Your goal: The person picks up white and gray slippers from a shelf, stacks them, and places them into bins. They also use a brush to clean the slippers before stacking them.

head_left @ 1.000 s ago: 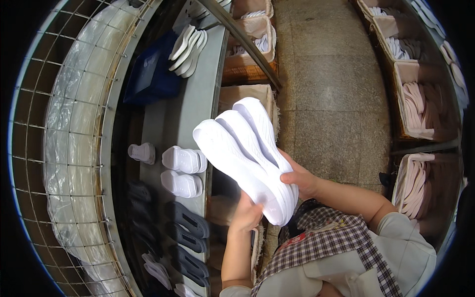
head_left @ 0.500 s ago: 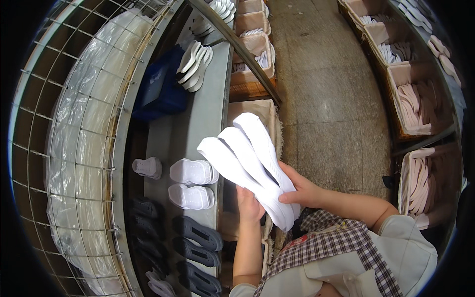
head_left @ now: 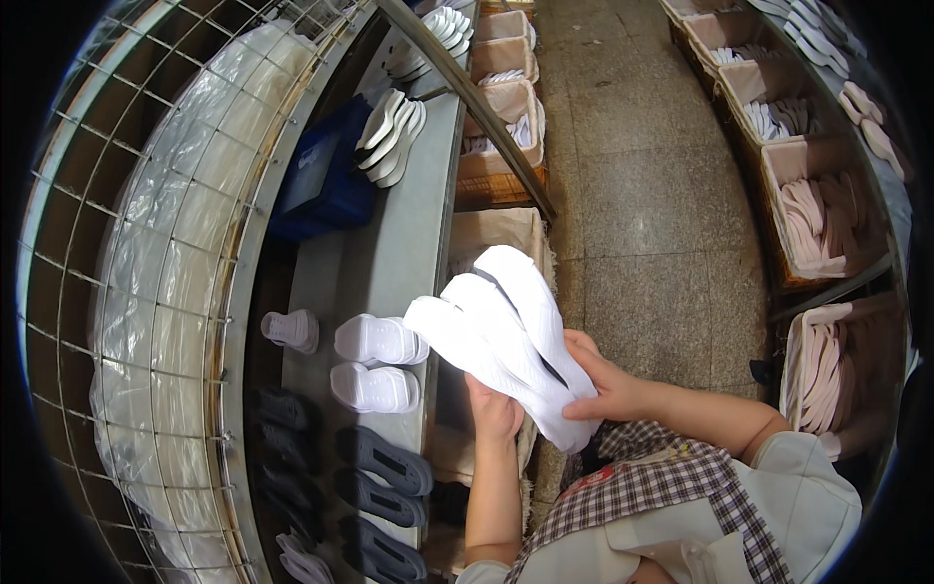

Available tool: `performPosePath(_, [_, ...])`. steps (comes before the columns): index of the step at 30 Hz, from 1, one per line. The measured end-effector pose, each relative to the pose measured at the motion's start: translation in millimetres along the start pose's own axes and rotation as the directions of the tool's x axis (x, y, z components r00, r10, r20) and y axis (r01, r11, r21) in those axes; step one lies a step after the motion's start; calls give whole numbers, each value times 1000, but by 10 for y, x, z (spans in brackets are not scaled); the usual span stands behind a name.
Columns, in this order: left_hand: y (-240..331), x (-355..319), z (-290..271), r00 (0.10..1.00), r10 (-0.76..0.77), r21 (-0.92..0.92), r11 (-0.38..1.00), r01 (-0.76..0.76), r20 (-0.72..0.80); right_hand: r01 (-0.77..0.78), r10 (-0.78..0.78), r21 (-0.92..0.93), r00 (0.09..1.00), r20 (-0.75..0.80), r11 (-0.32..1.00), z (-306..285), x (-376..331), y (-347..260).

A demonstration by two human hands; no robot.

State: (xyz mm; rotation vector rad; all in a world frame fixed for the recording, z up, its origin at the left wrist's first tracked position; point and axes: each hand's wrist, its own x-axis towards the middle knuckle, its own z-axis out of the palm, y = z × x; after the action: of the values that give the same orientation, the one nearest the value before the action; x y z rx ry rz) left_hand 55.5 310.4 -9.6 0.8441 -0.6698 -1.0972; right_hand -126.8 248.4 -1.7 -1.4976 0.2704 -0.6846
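Several white shoe soles [head_left: 501,331] lie fanned out between my two hands, toe ends pointing up and away to the left. My left hand [head_left: 496,407] is closed on the lower left edge of the bunch. On the other side, my right hand [head_left: 605,378] grips the heel ends, thumb on top and the other fingers mostly hidden behind. To the left, two short stacks of white soles [head_left: 375,387] rest on the grey metal shelf [head_left: 389,248]. Nearer to me on that shelf is a row of dark grey soles [head_left: 394,462].
A lined basket [head_left: 496,226] stands beside the shelf below my hands, with more baskets beyond. A blue crate [head_left: 321,175] and upright white soles [head_left: 392,141] sit farther along. Wire mesh [head_left: 165,292] runs down the left. Baskets of pink soles [head_left: 817,219] line the right side of the aisle.
The bunch of soles has shifted slightly right and toward me, its pieces now turned flatter and wider to view. Both hands keep their hold.
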Motion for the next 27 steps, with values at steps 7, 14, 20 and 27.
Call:
performPosePath(7, [22, -65, 75, 999, -30, -55, 998, 30, 15, -20, 20, -15, 1000, 23, 1000, -72, -113, -18])
performPosePath(14, [49, -120, 140, 996, 67, 78, 994, -71, 54, -47, 47, -4, 999, -8, 999, -113, -172, -53])
performPosePath(20, [96, -146, 135, 989, 117, 157, 979, -130, 89, -21, 21, -26, 1000, 0, 999, -135, -206, -99])
performPosePath(27, [114, -234, -8, 988, 139, 409, 899, -156, 70, -25, 24, 22, 999, 27, 999, -168, -261, -11])
